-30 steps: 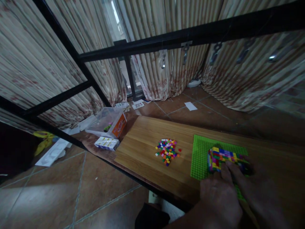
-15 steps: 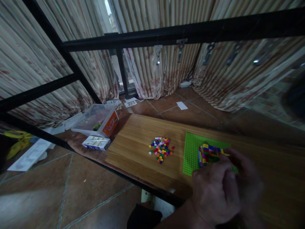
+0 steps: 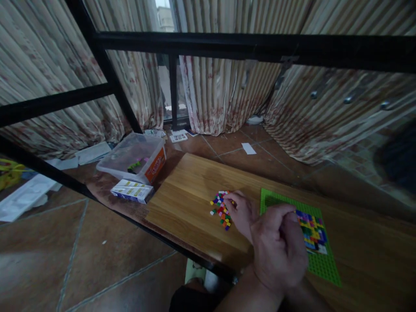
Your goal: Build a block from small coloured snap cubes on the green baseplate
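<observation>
A loose pile of tiny coloured toy bricks lies on the wooden table. My right hand reaches across behind my left wrist to this pile, fingertips pinched together at its right side; what they hold is too small to make out. On a green studded baseplate sits a multicoloured block of joined bricks. My left hand is closed in front of the baseplate, beside the block's left side, and covers part of both. Its fingers are curled, and anything in them is hidden.
At the table's left end stand a clear plastic box with an orange label and a small carton. A black metal frame crosses in front of the curtains. White paper lies on the tiled floor.
My right hand has moved left from the brick block to the loose pile, crossing behind my left arm. My left hand has shifted slightly left and up. The camera view has turned a little.
</observation>
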`<move>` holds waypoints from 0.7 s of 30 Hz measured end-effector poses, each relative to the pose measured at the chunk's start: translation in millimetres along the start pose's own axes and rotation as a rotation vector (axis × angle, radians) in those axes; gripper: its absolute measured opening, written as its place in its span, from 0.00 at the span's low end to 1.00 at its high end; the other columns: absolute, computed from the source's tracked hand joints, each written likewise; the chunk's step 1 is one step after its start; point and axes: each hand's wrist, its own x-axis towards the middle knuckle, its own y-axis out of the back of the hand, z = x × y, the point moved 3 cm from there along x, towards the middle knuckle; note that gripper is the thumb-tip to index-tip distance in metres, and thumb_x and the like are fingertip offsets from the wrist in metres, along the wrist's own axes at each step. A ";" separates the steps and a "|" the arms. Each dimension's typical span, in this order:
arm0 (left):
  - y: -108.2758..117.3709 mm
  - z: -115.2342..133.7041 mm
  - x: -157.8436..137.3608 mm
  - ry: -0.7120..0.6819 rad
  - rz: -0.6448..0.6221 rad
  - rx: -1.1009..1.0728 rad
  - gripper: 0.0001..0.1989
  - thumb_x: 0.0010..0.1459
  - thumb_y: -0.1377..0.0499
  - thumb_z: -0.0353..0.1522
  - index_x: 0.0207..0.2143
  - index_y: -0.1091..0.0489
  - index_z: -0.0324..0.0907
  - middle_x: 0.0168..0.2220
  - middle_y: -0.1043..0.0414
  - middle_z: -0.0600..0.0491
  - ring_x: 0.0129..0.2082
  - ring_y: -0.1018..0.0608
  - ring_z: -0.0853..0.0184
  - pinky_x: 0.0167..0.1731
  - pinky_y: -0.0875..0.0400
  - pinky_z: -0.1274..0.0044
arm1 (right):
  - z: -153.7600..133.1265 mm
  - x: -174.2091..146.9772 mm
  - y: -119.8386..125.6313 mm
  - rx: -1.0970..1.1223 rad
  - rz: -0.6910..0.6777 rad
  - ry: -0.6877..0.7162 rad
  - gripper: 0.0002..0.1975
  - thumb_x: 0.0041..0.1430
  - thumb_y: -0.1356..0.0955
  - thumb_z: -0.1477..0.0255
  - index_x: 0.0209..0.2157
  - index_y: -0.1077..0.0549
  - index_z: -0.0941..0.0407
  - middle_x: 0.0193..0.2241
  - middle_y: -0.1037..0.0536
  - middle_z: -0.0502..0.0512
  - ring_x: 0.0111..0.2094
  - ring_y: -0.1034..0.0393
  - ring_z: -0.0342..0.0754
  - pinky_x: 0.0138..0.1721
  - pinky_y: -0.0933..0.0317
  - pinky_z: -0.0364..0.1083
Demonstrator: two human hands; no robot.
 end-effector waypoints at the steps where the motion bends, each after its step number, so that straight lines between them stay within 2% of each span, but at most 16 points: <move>1: 0.1 -0.7 1.1 0.015 -0.004 -0.030 0.11 0.63 0.48 0.25 0.39 0.26 0.42 0.27 0.24 0.53 0.24 0.26 0.70 0.29 0.28 0.76 | 3.6 11.8 -4.5 -0.061 -0.017 0.001 0.07 0.61 0.35 0.66 0.35 0.25 0.50 0.33 0.27 0.54 0.42 0.28 0.51 0.45 0.32 0.51; 4: -0.1 -1.6 3.1 0.054 -0.010 -0.085 0.11 0.63 0.48 0.26 0.37 0.26 0.41 0.25 0.25 0.53 0.24 0.25 0.70 0.27 0.29 0.78 | 11.0 34.5 -17.6 -0.207 -0.059 0.007 0.04 0.56 0.33 0.71 0.29 0.25 0.52 0.31 0.26 0.53 0.36 0.29 0.49 0.42 0.33 0.50; 8: -0.8 0.0 3.9 0.071 -0.019 -0.124 0.11 0.62 0.48 0.26 0.35 0.26 0.38 0.24 0.26 0.52 0.26 0.25 0.70 0.30 0.29 0.79 | 15.8 36.7 -21.4 -0.382 -0.099 0.019 0.06 0.56 0.34 0.73 0.30 0.25 0.53 0.33 0.24 0.54 0.36 0.28 0.49 0.41 0.33 0.51; 15: -6.2 1.5 -0.2 0.107 -0.102 -0.162 0.12 0.61 0.50 0.26 0.36 0.26 0.37 0.20 0.32 0.55 0.18 0.33 0.74 0.22 0.36 0.80 | 29.3 33.1 -8.8 -0.406 -0.178 -0.034 0.06 0.55 0.34 0.72 0.33 0.24 0.52 0.31 0.21 0.53 0.32 0.25 0.49 0.33 0.31 0.49; 21: -9.0 1.1 -2.1 0.138 -0.123 -0.157 0.12 0.61 0.49 0.26 0.37 0.25 0.38 0.21 0.33 0.56 0.17 0.35 0.75 0.20 0.38 0.80 | 22.4 37.1 -15.6 -0.483 -0.160 -0.047 0.05 0.53 0.33 0.73 0.31 0.24 0.53 0.31 0.22 0.55 0.32 0.25 0.51 0.32 0.33 0.49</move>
